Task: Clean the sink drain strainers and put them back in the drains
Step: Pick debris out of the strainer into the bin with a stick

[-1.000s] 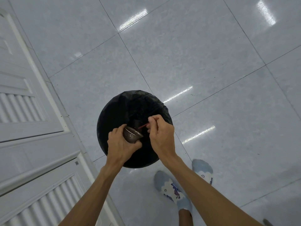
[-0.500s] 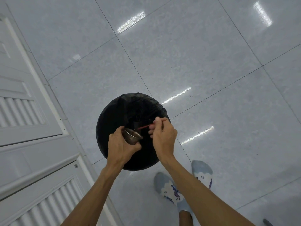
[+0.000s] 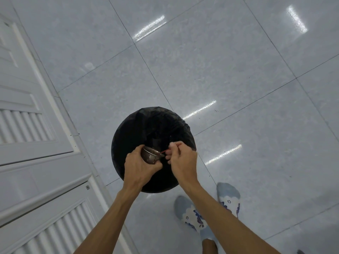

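Drain strainer [image 3: 151, 156]: hanging in the air above the near half of the trash bin's [image 3: 128, 129] opening, tilting, with the perforated bowl turning toward the camera.
Left hand [image 3: 139, 167]: gripping the strainer, with fingers and thumb curling round bowl and rim.
Right hand [image 3: 183, 158]: pinching a thin red stick [image 3: 164, 151] between thumb and fingertips and aiming it leftward.
Red stick: reaching the strainer's right rim; not showing whether the tip is touching inside.
Trash bin: standing on the tiled floor [image 3: 220, 70] just beside the white louvred cabinet doors [image 3: 27, 125], wearing a black liner over the rim; contents too dark to tell.
Socked feet [image 3: 190, 215]: standing off the bin's near-right edge.
Change: right hand closing in on the strainer since half a second ago, with less stick showing; strainer staying over the bin.
Meaning: probably still picking debris from the holes and letting scraps fall into the liner; rinsing and refitting into the drains still waiting.
Second strainer: not appearing in view.
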### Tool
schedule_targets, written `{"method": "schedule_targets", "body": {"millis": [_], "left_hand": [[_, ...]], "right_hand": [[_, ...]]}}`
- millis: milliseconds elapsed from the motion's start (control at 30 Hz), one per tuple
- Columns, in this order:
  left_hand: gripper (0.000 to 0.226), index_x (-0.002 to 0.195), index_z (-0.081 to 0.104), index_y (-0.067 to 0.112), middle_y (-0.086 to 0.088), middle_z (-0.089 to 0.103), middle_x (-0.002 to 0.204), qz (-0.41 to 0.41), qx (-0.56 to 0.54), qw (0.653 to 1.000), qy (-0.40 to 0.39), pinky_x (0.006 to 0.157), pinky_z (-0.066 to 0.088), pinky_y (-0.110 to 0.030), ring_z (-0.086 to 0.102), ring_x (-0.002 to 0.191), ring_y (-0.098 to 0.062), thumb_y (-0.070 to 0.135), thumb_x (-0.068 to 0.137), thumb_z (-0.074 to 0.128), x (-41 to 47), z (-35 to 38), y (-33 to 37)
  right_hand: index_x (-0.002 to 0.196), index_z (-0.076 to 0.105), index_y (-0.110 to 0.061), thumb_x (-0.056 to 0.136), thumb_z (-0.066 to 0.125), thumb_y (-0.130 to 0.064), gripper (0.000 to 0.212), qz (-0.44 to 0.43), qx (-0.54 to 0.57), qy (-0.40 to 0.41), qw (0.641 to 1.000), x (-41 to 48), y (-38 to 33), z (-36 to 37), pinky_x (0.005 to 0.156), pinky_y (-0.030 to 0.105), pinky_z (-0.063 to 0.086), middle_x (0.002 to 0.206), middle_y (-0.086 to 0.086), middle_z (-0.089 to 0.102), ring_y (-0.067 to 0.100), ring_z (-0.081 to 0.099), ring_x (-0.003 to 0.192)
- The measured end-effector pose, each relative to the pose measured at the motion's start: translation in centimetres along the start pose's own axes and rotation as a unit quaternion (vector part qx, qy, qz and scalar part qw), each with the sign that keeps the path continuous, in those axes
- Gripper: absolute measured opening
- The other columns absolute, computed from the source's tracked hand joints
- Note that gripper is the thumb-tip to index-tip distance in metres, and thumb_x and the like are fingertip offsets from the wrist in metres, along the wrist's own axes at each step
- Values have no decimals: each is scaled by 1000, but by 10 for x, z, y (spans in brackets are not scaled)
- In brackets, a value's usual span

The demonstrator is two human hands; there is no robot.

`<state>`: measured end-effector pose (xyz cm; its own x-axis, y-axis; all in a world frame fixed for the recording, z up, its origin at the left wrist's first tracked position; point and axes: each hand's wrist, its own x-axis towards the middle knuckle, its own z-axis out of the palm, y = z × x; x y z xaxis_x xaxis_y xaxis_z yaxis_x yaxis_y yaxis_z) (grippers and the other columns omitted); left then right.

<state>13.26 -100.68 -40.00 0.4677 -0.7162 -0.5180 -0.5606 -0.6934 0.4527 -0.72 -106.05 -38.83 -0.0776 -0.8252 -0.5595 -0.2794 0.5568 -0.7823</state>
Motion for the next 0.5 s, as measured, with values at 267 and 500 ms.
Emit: {"method": "schedule_targets", "body": {"millis": [267, 500], "left_hand": [[105, 147, 37, 14, -5, 52, 136, -6, 0, 1000, 16, 106, 46, -46, 48, 127, -24, 33, 58, 89, -19, -15, 18], [87, 134, 42, 26, 10, 49, 121, 30, -129, 986, 98, 91, 54, -27, 53, 112, -12, 25, 60, 87, -90, -115, 91]], "right_hand": [[97, 66, -24, 105, 53, -25, 16, -86, -20, 46, 995, -8, -29, -21, 68, 18, 59, 80, -15, 69, 0, 69, 77], [109, 71, -21, 103, 56, -25, 17, -174, -87, -61, 979, -59, -137, -88, 74, 22, 61, 84, -14, 72, 3, 71, 80]]}}
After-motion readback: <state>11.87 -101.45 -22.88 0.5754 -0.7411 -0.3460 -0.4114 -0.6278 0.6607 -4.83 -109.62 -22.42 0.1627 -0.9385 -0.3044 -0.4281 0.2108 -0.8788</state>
